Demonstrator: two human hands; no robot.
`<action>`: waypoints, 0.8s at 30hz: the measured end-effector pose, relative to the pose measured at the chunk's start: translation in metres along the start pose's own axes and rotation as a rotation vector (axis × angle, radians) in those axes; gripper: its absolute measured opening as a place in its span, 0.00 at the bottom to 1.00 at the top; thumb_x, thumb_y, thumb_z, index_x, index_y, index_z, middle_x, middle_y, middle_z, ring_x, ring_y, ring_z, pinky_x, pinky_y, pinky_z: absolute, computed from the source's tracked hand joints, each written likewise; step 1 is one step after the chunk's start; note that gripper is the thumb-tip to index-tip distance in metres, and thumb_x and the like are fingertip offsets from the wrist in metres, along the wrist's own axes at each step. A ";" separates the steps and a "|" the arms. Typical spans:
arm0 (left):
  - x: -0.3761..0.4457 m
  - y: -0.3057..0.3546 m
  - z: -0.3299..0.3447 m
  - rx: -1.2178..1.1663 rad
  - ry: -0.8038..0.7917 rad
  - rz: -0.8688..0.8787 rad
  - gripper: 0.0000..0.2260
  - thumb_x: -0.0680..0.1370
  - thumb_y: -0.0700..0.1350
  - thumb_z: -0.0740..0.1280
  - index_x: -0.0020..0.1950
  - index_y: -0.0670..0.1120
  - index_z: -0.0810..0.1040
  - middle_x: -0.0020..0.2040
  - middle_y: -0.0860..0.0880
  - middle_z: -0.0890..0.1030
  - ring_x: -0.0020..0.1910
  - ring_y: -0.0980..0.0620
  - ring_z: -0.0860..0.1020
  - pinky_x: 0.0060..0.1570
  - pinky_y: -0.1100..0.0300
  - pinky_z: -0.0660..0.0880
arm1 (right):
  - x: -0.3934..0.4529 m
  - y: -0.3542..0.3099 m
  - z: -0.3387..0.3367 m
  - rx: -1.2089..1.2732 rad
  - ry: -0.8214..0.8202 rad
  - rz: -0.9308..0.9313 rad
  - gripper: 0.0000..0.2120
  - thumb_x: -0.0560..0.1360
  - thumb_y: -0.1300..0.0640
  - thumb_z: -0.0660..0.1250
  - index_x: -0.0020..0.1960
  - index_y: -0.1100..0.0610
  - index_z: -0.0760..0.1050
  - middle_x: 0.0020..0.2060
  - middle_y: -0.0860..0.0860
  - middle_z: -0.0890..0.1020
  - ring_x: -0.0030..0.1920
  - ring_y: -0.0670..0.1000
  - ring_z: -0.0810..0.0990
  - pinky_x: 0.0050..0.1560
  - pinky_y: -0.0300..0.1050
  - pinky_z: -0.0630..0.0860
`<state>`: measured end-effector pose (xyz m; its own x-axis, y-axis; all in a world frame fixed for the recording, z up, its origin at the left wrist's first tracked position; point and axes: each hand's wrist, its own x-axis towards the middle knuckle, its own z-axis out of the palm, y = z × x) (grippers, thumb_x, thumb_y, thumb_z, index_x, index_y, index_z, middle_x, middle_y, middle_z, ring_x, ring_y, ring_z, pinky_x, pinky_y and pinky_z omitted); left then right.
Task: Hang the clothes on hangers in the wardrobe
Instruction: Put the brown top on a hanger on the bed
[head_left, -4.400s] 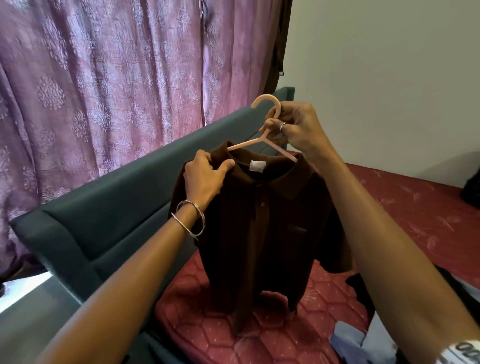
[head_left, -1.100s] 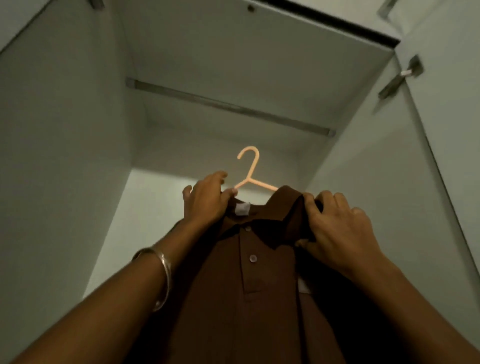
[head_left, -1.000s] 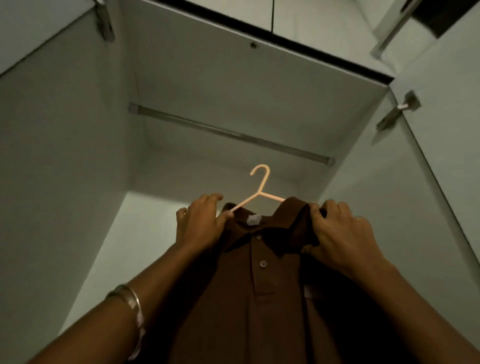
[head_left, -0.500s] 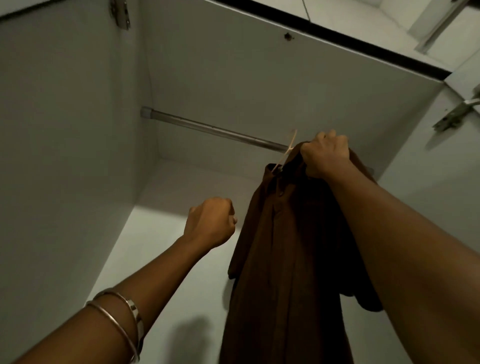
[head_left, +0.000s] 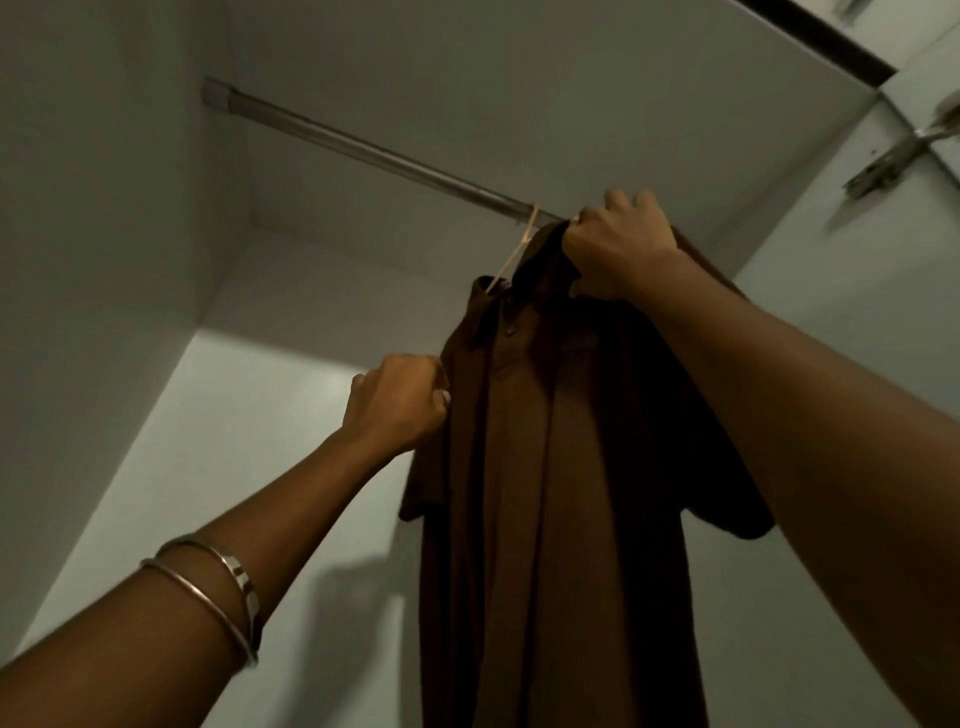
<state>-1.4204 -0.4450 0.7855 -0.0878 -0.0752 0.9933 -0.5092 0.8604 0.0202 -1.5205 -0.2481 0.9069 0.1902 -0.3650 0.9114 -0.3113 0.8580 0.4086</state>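
Observation:
A brown polo shirt (head_left: 561, 467) hangs on a peach hanger (head_left: 519, 249) inside the wardrobe. The hanger's hook sits over the metal rail (head_left: 363, 148) near its right end. My right hand (head_left: 618, 244) grips the shirt's collar and right shoulder just under the rail. My left hand (head_left: 397, 402) is lower, with its fingers curled at the shirt's left shoulder edge and the thumb on the cloth. Most of the hanger is hidden under the shirt.
Pale wardrobe walls close in at the left (head_left: 104, 260), the back and the right. A door hinge (head_left: 883, 166) sticks out at the upper right. The left stretch of the rail carries nothing.
The hanger's hook has come up onto the rail with my right hand still on the shirt. My left hand, a fist apart from the shirt half a second ago, has moved right onto its shoulder edge.

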 end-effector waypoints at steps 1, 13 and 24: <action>-0.003 0.004 0.003 -0.015 0.004 0.006 0.07 0.77 0.47 0.65 0.51 0.47 0.79 0.49 0.48 0.82 0.48 0.47 0.80 0.50 0.51 0.77 | -0.002 0.000 -0.002 0.023 -0.004 -0.006 0.20 0.74 0.47 0.70 0.59 0.58 0.74 0.60 0.59 0.75 0.63 0.64 0.69 0.58 0.58 0.69; -0.066 0.049 -0.026 -0.025 -0.040 -0.049 0.09 0.79 0.43 0.64 0.58 0.45 0.77 0.51 0.46 0.81 0.47 0.47 0.79 0.39 0.59 0.68 | -0.096 0.013 -0.023 0.563 0.153 0.139 0.28 0.72 0.72 0.67 0.69 0.61 0.64 0.74 0.64 0.53 0.69 0.68 0.61 0.55 0.59 0.74; -0.167 0.118 -0.070 -0.210 -0.060 -0.145 0.08 0.79 0.41 0.63 0.55 0.44 0.78 0.50 0.44 0.81 0.46 0.47 0.80 0.43 0.54 0.77 | -0.258 0.065 -0.065 1.289 0.059 0.619 0.27 0.71 0.66 0.73 0.67 0.54 0.71 0.63 0.54 0.68 0.54 0.50 0.77 0.55 0.40 0.78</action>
<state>-1.4059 -0.2954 0.6297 -0.0809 -0.2295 0.9699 -0.3317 0.9239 0.1910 -1.5289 -0.0750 0.6952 -0.2583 -0.0167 0.9659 -0.9639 -0.0626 -0.2589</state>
